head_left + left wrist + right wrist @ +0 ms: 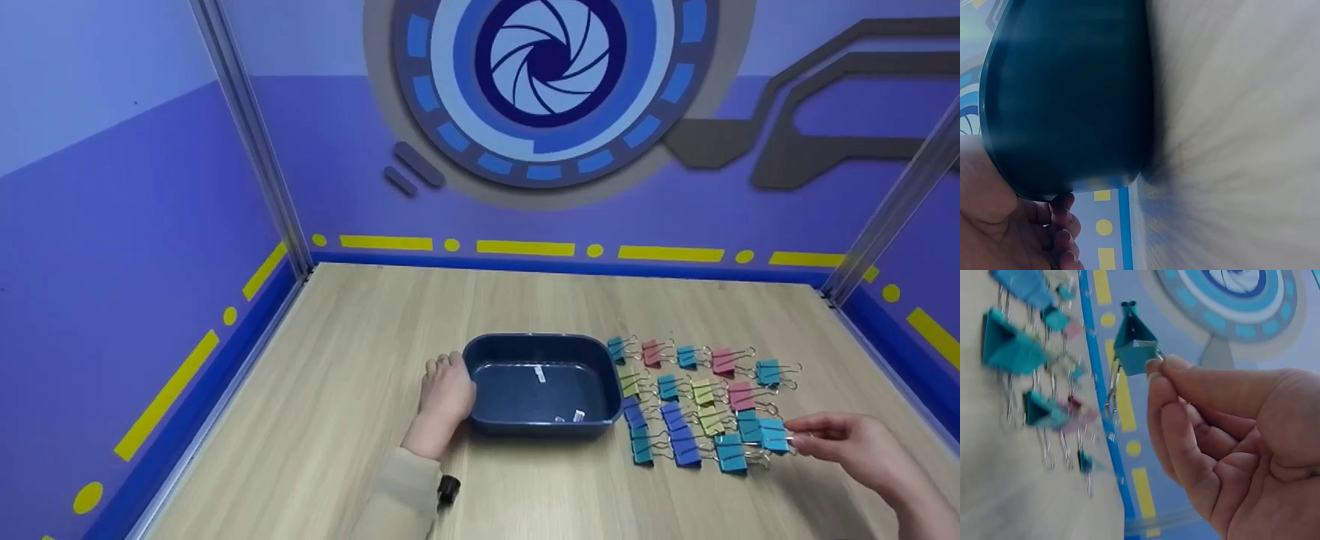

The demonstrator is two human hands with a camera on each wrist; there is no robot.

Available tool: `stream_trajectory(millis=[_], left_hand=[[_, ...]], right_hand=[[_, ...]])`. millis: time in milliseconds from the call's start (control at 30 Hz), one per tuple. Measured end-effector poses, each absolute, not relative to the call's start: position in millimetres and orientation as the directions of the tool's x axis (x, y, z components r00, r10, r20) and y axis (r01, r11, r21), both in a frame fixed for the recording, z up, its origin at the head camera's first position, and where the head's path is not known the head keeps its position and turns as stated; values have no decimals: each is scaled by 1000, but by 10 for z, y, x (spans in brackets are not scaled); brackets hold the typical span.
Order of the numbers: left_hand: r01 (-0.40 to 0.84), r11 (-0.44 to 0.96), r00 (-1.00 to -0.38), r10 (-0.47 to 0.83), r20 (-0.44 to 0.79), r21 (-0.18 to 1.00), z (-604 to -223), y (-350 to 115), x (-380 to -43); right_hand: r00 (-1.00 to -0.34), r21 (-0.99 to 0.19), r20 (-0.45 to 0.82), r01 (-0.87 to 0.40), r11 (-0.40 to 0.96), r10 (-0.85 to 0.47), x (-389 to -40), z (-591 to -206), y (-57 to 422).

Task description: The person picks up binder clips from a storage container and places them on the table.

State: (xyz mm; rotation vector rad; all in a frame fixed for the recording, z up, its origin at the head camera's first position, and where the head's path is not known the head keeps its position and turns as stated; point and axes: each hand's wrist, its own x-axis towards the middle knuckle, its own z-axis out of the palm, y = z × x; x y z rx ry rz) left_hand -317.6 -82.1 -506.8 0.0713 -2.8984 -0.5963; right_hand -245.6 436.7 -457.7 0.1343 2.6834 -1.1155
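A teal binder clip (1135,354) hangs in the air, pinched by one wire handle between thumb and fingertips of my right hand (862,450). In the head view this clip (772,436) is above the right front of several rows of binder clips, among them a pink clip (724,361), a yellow clip (703,391) and a blue clip (684,447). To their left stands a dark blue plastic bin (544,429), holding only small white labels on its floor. My left hand (447,390) grips the bin's left rim, thumb and curled fingers at the corner (1027,191).
The light wooden tabletop (360,322) is bordered by purple-blue panels (322,165) at the back and sides. Metal posts (262,150) rise at the back corners. A small black object (448,490) shows beside the left sleeve.
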Motion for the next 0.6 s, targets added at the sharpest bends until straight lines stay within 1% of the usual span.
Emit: stream_trajectory(millis=[133,267,433,600], left_hand=[[-7,917,-981,-85,177,399,-5074,-827,-3183],[-6,916,-982,-82,172,402,-5081,-830,-3182],[-9,912,-984,-80,158,410,-5081,-831,-3182],[4,911,-982,-73,172,412,-5075,-835,-3172]], right_hand=[[-946,-648,-320,249,720,39,-2478,-4676,4526],[-927,-621,-371,291,728,53,-2475,-4789,4619],[-915,-611,-399,309,729,54,-2499,-4916,4633],[-909,-621,-411,337,708,73,-2543,-4960,4587]])
